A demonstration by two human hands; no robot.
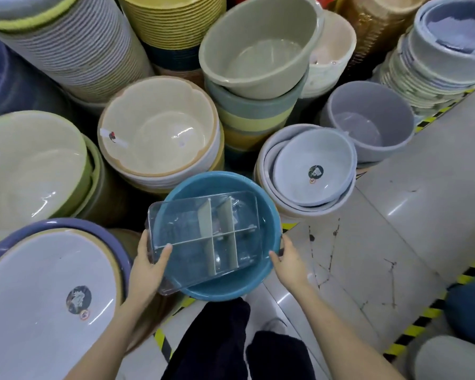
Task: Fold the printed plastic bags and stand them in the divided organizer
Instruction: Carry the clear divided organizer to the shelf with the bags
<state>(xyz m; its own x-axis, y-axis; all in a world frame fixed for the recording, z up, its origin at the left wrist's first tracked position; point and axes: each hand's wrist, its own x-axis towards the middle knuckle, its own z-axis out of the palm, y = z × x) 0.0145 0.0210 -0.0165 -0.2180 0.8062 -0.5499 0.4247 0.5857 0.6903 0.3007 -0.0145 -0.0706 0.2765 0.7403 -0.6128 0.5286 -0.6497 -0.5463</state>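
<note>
Item: clear divided organizer [203,237], lying tilted across the blue basin [268,207]; I see the left hand [148,267] grasping its left end; right hand [288,261] gripping the basin's rim.

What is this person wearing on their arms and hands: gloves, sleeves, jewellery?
Nothing that shows. The left hand and right hand are bare, with no gloves, ring, watch or bracelet in sight. The left forearm and right forearm are uncovered to the frame's edge, so no sleeve is visible.
</note>
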